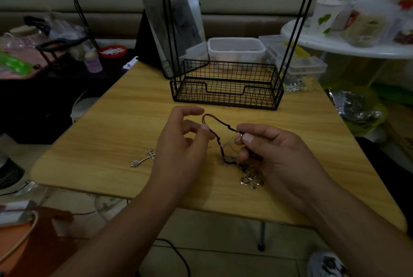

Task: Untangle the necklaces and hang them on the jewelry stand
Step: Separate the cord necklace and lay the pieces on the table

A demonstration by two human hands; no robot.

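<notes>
The dark cord necklace is lying looped on the wooden table, in front of the jewelry stand, and tangling with a fine pale chain that is barely showing in this light. Both are looking light, limp and thin; the chain is likely snagging and kinking easily, so I'd be working the cord at its knots and easing, not yanking. The flower pendant is sitting at the cord's near end, on the side away from the stand; the cross pendant is lying left of the cord, apart from it. The right hand is pinching the cord at its right end between thumb and forefinger. The left hand is hovering just left of the loop, fingers loosely curled; a fingertip is reaching the cord, but I cannot tell whether it's gripping anything.
</notes>
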